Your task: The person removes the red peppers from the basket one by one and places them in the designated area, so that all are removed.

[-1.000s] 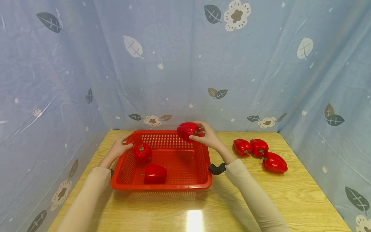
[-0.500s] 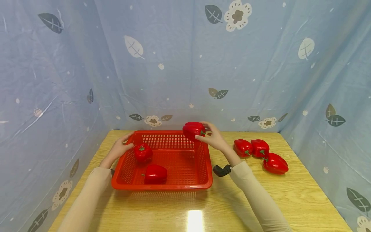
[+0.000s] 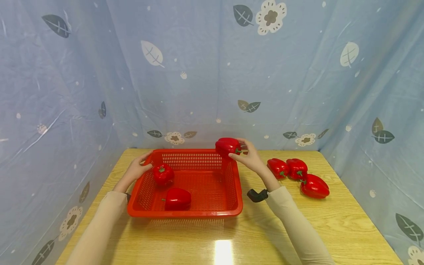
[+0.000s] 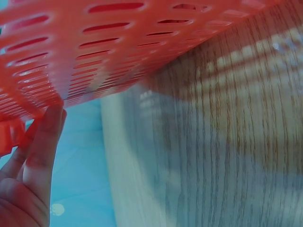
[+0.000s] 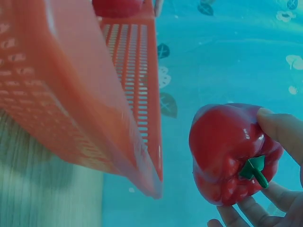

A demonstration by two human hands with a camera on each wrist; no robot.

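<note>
My right hand (image 3: 250, 157) holds a glossy red bell pepper (image 3: 227, 145) with a green stem, raised over the back right corner of a red plastic basket (image 3: 185, 213). In the right wrist view, thumb and fingers grip this pepper (image 5: 220, 142) from its stem side, apart from the basket's rim (image 5: 85, 94). At the basket's left rim is my left hand (image 3: 135, 170), thumb over the edge. Its fingers (image 4: 42, 146) lie against the outer slotted wall in the left wrist view. Inside the basket sit one bell pepper (image 3: 163, 174) at the left and another (image 3: 179, 198) near the front.
Three more red bell peppers lie close together on the wooden table (image 3: 281, 228) right of the basket: one at left (image 3: 277, 168), a middle pepper (image 3: 296, 169) and a front pepper (image 3: 314, 186). A blue patterned curtain (image 3: 198, 92) encloses the table's back and sides.
My right hand has carried its bell pepper to the right, toward the basket's back right corner. The left hand, the basket and the other peppers have stayed in place.
</note>
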